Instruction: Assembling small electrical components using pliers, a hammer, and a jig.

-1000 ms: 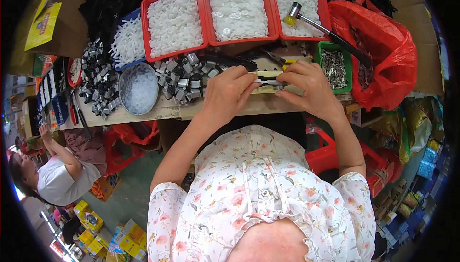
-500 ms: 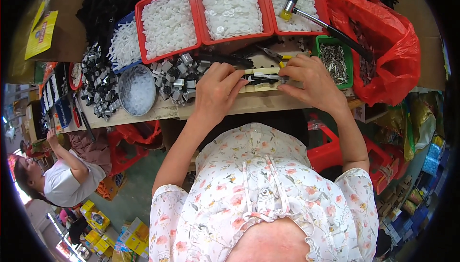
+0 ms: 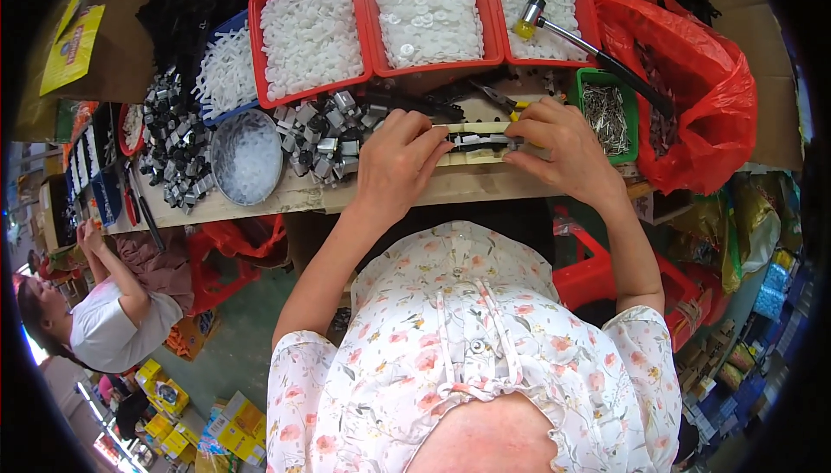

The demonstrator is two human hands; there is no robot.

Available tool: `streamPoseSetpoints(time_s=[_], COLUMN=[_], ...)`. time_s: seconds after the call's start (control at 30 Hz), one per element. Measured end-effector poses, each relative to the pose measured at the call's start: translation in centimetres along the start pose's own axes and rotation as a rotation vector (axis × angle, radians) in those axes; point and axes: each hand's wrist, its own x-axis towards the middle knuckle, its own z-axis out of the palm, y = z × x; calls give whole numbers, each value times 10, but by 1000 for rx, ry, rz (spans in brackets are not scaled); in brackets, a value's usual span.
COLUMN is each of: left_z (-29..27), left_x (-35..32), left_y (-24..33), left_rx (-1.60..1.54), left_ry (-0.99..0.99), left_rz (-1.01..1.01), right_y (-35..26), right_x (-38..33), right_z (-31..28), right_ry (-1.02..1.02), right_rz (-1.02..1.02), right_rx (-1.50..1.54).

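At the table's near edge lies a long cream-coloured block (image 3: 472, 159) with a channel. A slim black and silver part (image 3: 481, 140) sits in that channel, between my two hands. My left hand (image 3: 396, 154) is closed at the left end of the part, thumb and forefinger pinched together. At the other end, my right hand (image 3: 564, 146) pinches the part with thumb and fingers. What lies right under the fingertips is hidden. Just behind my right hand are pliers with yellow handles (image 3: 495, 97).
Red trays (image 3: 367, 23) of small white plastic parts stand at the back, a hammer (image 3: 597, 53) lying over the right one. A green tray (image 3: 632, 118) of metal pins, a red bag (image 3: 718, 118), a round bowl (image 3: 247, 157) and heaped metal-and-black pieces (image 3: 325, 140) surround my hands. Another person (image 3: 121, 317) sits at left.
My hands stay at the two ends of the part with hardly any movement. The view has shifted slightly. At left, the other person's hands have come together.
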Motion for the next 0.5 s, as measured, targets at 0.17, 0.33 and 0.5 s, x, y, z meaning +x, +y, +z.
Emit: streamPoseSetpoints(time_s=[0.17, 0.33, 0.5], left_z=[0, 0, 1], left_x=[0, 2, 2], left_y=[0, 3, 3], left_rx=[-1, 2, 24], left_ry=[4, -7, -21], left_rz=[7, -17, -3], right_y=[-4, -4, -4], right_x=[-2, 0, -1], right_z=[-1, 4, 11], right_ry=[-8, 13, 15], right_rz=[31, 16, 28], right_rx=[5, 17, 71])
